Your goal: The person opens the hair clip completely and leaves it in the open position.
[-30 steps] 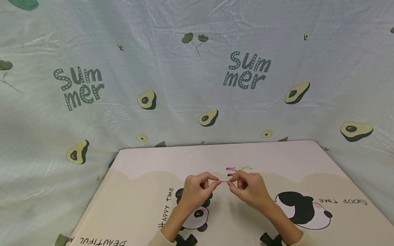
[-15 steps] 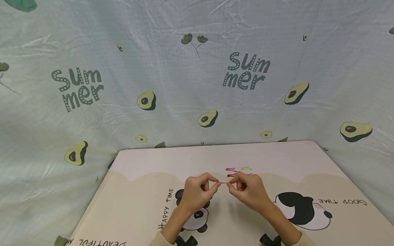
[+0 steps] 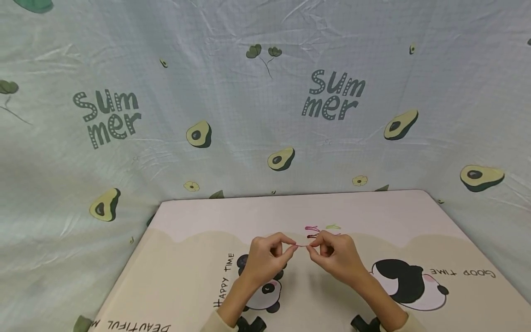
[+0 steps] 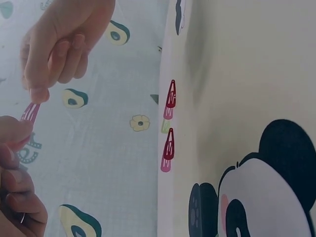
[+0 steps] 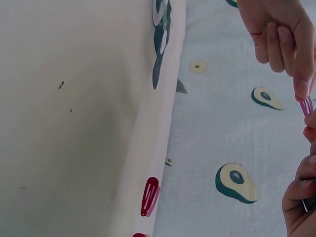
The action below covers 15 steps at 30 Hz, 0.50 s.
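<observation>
A pink snap hair clip (image 4: 30, 113) is held in the air between both hands, over the middle of the table. My left hand (image 3: 267, 256) pinches one end of it between thumb and index finger. The other end is pinched the same way by my right hand (image 3: 338, 256). Fingertips cover both ends, so only the clip's slotted middle shows. Beyond the hands, more snap clips lie on the table: two dark red clips (image 4: 169, 142), a green clip (image 3: 333, 227) and pink clips (image 3: 312, 228), partly hidden by the right hand in the head view.
The table (image 3: 191, 216) wears a beige and pale pink cover printed with a panda (image 3: 265, 295) and a dog (image 3: 408, 283). Behind its far edge hangs a pale curtain (image 3: 240, 101) with avocado prints. Dark objects (image 3: 250, 324) show by both wrists.
Both hands keep their pinch on the pink hair clip and stay almost in place. The head view shifts only slightly.
</observation>
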{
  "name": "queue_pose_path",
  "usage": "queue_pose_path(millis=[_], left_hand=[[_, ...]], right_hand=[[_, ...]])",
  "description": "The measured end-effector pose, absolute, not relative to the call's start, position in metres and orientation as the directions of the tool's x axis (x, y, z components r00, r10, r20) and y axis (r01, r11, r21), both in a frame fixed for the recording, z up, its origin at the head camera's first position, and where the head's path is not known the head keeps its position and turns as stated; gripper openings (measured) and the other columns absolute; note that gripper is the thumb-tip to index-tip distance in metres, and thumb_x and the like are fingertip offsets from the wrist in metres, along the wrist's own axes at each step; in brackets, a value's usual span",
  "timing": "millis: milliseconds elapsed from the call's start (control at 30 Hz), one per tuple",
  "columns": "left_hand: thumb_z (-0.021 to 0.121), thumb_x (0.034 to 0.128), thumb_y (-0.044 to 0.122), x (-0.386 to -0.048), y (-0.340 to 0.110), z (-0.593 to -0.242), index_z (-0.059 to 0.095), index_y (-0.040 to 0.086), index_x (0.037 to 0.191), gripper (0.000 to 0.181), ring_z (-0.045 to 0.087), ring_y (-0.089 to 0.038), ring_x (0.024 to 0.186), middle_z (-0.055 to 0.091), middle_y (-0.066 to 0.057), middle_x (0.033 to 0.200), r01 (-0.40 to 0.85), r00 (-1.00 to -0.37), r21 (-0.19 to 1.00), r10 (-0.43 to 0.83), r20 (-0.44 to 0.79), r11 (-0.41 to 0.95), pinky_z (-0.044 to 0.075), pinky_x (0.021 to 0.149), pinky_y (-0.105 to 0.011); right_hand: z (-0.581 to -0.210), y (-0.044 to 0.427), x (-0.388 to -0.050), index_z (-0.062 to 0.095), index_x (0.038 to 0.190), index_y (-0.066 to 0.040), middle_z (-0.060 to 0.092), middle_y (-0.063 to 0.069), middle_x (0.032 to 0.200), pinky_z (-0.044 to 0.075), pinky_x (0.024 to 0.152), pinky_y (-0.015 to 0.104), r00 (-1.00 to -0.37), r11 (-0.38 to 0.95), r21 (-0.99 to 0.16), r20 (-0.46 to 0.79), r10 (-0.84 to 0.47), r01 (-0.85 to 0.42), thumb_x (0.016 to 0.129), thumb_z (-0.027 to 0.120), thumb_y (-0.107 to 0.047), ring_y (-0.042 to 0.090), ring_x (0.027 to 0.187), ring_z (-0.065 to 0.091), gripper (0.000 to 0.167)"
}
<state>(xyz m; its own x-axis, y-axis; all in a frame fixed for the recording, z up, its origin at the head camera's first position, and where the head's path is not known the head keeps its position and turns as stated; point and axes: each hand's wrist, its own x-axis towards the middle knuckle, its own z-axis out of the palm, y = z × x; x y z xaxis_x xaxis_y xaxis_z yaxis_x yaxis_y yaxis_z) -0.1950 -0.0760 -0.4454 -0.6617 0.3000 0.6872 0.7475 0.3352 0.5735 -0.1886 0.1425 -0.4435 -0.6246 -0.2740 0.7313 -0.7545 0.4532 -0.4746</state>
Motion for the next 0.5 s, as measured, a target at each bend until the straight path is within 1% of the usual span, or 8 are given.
queue_pose_path(millis=[167, 367, 500], left_hand=[[0.08, 0.086, 0.004, -0.1944, -0.0754, -0.4461, 0.077, 0.011, 0.09, 0.009, 0.028, 0.013, 0.049, 0.042, 0.005, 0.046, 0.74, -0.671, 0.588, 0.295, 0.68, 0.327, 0.023, 0.047, -0.008], [0.08, 0.0844, 0.002, -0.1957, -0.0753, -0.446, 0.076, 0.012, 0.089, 0.011, 0.027, 0.014, 0.049, 0.043, 0.005, 0.045, 0.758, -0.647, 0.555, 0.292, 0.704, 0.342, 0.023, 0.047, -0.008], [0.08, 0.0842, 0.002, -0.1953, -0.0756, -0.4462, 0.076, 0.012, 0.089, 0.012, 0.027, 0.014, 0.049, 0.044, 0.005, 0.045, 0.756, -0.649, 0.554, 0.29, 0.703, 0.349, 0.023, 0.047, -0.007]], right_hand=[[-0.4442, 0.142, -0.1882, 0.067, 0.08, -0.016, 0.048, -0.013, 0.055, 0.031, 0.046, 0.009, -0.642, 0.459, -0.491, 0.719, -0.266, -0.74, 0.07, 0.084, 0.009, -0.01, 0.054, 0.035, 0.032], [-0.4435, 0.1403, -0.1874, 0.068, 0.08, -0.014, 0.048, -0.013, 0.055, 0.032, 0.045, 0.01, -0.656, 0.461, -0.508, 0.712, -0.25, -0.727, 0.07, 0.084, 0.01, -0.01, 0.054, 0.035, 0.03], [-0.4433, 0.1395, -0.1871, 0.068, 0.079, -0.014, 0.047, -0.013, 0.055, 0.031, 0.045, 0.01, -0.666, 0.468, -0.515, 0.705, -0.246, -0.718, 0.071, 0.084, 0.009, -0.011, 0.053, 0.035, 0.029]])
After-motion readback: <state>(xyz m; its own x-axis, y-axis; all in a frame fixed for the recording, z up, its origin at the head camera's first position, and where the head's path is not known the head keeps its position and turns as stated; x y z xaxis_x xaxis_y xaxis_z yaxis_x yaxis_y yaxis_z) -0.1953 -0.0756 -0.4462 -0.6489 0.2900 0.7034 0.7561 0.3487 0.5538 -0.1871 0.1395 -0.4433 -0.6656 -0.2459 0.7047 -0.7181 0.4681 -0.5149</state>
